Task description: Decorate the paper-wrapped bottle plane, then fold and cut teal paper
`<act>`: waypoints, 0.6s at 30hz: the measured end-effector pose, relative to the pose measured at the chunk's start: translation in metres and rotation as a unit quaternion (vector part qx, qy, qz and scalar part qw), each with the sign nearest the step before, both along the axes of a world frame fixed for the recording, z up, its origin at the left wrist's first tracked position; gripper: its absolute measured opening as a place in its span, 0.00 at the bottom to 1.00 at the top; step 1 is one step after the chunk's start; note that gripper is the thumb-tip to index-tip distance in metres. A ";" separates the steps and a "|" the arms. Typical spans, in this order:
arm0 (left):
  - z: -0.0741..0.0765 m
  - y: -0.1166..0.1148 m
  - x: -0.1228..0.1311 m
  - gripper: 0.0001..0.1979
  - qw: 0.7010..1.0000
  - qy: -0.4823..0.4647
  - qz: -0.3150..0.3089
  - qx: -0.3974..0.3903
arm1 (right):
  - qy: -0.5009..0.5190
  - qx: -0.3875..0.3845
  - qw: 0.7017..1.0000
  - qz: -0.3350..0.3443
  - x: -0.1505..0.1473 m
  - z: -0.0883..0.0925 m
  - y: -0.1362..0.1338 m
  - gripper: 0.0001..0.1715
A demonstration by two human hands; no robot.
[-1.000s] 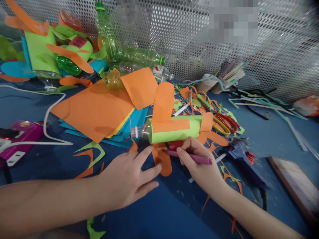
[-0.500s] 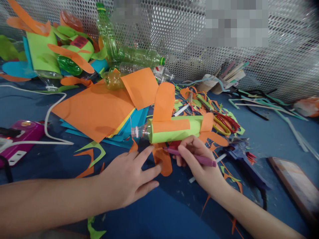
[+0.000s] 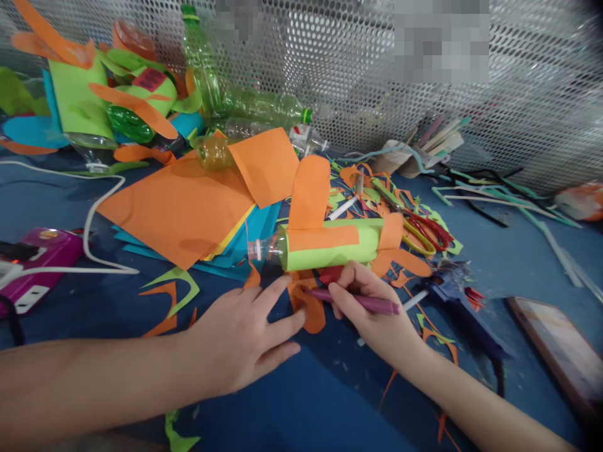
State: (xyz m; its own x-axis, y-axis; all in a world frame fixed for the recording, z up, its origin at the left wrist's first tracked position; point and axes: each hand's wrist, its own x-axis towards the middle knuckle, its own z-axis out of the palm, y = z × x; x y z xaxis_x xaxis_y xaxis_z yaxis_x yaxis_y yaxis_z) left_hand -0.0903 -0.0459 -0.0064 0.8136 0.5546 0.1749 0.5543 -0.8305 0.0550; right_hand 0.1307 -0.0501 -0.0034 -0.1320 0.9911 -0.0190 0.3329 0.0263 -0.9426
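Observation:
A plastic bottle point(image 3: 334, 254) wrapped in green and orange paper lies on its side, its neck toward the left. One orange paper wing point(image 3: 309, 194) sticks out on its far side. On the near side, another orange paper wing point(image 3: 311, 319) lies against the table. My left hand point(image 3: 249, 336) rests with fingers spread, its fingertips on the near wing. In my right hand point(image 3: 370, 304) is a purple marker point(image 3: 377, 304), held in a pinch, with its tip at the near wing. A red piece point(image 3: 330, 274) shows partly beneath the bottle.
Coloured paper sheets point(image 3: 174, 213) are stacked behind my left hand. A blue glue gun point(image 3: 464, 314) and a phone point(image 3: 560, 351) lie at right, scissors point(image 3: 424, 235) behind them. Paper-covered bottles point(image 3: 80, 94) stand at back left. A magenta power strip point(image 3: 44, 263) sits at left.
My right hand and the marker have moved slightly, the marker's tip shifting down and a little left on the near wing. My left hand and the bottle have stayed put.

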 end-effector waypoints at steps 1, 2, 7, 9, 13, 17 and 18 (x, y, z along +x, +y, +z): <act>0.000 0.000 0.000 0.18 1.000 0.001 0.000 0.001 | 0.001 0.001 1.000 0.000 0.000 0.000 0.000 0.13; 0.001 0.000 0.000 0.18 1.000 0.001 -0.001 0.001 | 0.000 0.002 1.000 0.000 0.000 0.000 0.000 0.13; 0.001 0.000 0.000 0.18 1.000 0.002 0.004 0.006 | -0.008 0.004 1.000 0.002 0.001 -0.001 0.000 0.13; 0.001 0.000 0.000 0.18 1.000 0.002 0.002 0.004 | -0.012 0.005 1.000 0.005 0.001 -0.001 0.000 0.13; 0.001 0.000 0.000 0.18 1.000 0.002 0.000 -0.001 | -0.019 0.008 1.000 0.005 0.000 0.000 0.001 0.14; 0.002 0.000 0.000 0.18 1.000 0.005 0.001 -0.003 | -0.029 0.007 1.000 0.001 -0.001 0.002 0.000 0.14; 0.002 0.000 0.000 0.18 1.000 0.006 0.001 -0.002 | -0.032 0.007 0.999 0.000 -0.001 0.002 0.000 0.14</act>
State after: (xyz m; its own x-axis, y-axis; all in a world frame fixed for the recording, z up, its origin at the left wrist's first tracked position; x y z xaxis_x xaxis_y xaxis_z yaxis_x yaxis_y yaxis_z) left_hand -0.0905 -0.0462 -0.0044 0.8144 0.5569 0.1630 0.5566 -0.8292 0.0521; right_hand 0.1299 -0.0501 -0.0010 -0.1305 0.9914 -0.0137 0.3933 0.0391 -0.9186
